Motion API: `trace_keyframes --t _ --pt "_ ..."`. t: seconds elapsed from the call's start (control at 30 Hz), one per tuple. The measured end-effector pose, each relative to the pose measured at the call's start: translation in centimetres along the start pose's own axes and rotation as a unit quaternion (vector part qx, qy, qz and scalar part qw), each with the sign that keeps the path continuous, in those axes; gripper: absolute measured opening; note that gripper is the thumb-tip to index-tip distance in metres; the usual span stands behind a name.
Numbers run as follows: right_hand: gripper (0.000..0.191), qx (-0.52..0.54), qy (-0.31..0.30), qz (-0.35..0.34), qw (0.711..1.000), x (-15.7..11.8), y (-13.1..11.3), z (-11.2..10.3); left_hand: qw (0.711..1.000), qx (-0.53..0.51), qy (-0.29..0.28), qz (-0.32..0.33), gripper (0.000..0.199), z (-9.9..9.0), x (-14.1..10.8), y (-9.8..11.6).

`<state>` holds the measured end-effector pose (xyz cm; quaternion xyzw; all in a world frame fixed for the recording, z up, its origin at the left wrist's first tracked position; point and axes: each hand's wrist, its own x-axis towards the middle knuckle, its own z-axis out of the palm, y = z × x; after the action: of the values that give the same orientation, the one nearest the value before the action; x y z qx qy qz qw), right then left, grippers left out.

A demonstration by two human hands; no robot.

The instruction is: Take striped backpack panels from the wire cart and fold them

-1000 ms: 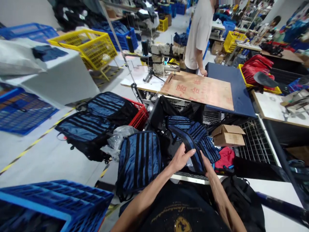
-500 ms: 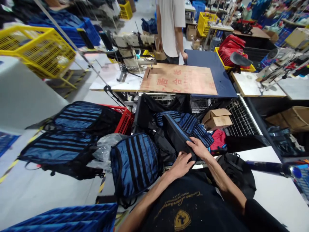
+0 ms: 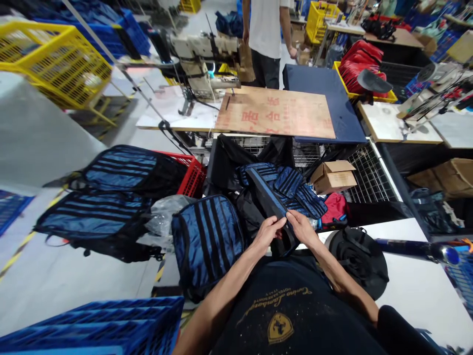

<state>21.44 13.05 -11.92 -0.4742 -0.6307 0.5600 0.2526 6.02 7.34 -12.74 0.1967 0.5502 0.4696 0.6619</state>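
Note:
A long black fabric strip with a blue band (image 3: 265, 191), like a bag's side piece, runs away from my body over the bin. My left hand (image 3: 269, 232) pinches its near part, thumb on top. Right beside it, my right hand (image 3: 301, 228) grips the same edge, the two thumbs almost touching. The strip's near end hangs dark below my hands and is partly hidden. Blue-and-black striped bag pieces (image 3: 290, 182) lie beyond the strip. To the left of my hands rests a blue bag panel with black straps (image 3: 209, 241).
A black coiled roll (image 3: 357, 264) sits on the white tabletop (image 3: 402, 286) at right. An open cardboard box (image 3: 334, 178) and a red cloth bundle (image 3: 334, 208) lie behind. More striped bags (image 3: 99, 212) are at left by a red crate (image 3: 192, 177). Across the table stands a person (image 3: 266, 34).
My left hand has moved up and left along the strip, to its edge beside the right thumb. The right hand shifted slightly. The person across the table has turned or stepped a little.

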Motion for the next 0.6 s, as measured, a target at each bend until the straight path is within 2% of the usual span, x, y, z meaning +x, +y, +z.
trace_keyframes --t 0.07,0.17,0.23,0.3,0.37,0.43,0.5,0.53,0.57,0.6 --pt "0.046 -0.014 -0.016 -0.015 1.000 -1.3 -0.6 -0.2 0.997 -0.010 0.066 0.040 0.065 -1.8 1.1 1.6" --pt "0.041 -0.025 -0.068 -0.025 0.997 -3.6 -1.1 -1.1 0.979 -0.046 0.162 0.114 0.063 -5.3 2.9 5.5" --pt "0.040 -0.015 -0.083 -0.022 0.996 -4.5 -0.9 -1.6 0.967 -0.067 0.185 0.161 0.059 -6.4 3.0 7.8" --pt "0.043 -0.009 -0.079 -0.020 0.997 -4.4 -0.6 -1.2 0.966 -0.079 0.159 0.188 0.057 -5.5 2.1 8.8" --pt "0.052 -0.027 -0.053 -0.032 0.998 -3.6 -0.3 0.2 0.975 -0.081 0.098 0.183 0.055 -2.5 0.7 8.3" --pt "0.059 -0.058 0.003 -0.054 0.997 -2.2 -0.2 2.1 0.984 -0.064 0.034 0.165 0.053 0.8 -0.7 7.0" --pt "0.056 -0.081 0.079 -0.067 0.991 -0.3 -0.3 2.9 0.988 -0.013 -0.018 0.155 0.051 2.5 -1.7 6.1" --pt "0.052 -0.090 0.115 -0.070 0.987 0.6 -0.4 2.4 0.986 0.033 -0.035 0.160 0.050 2.2 -2.1 6.2" --pt "0.047 -0.099 0.149 -0.071 0.981 1.6 -0.5 1.2 0.980 0.090 -0.039 0.174 0.049 0.9 -2.6 6.7" --pt "0.042 -0.109 0.184 -0.067 0.975 2.5 -0.6 -0.8 0.969 0.152 -0.022 0.193 0.048 -1.3 -3.1 7.6"
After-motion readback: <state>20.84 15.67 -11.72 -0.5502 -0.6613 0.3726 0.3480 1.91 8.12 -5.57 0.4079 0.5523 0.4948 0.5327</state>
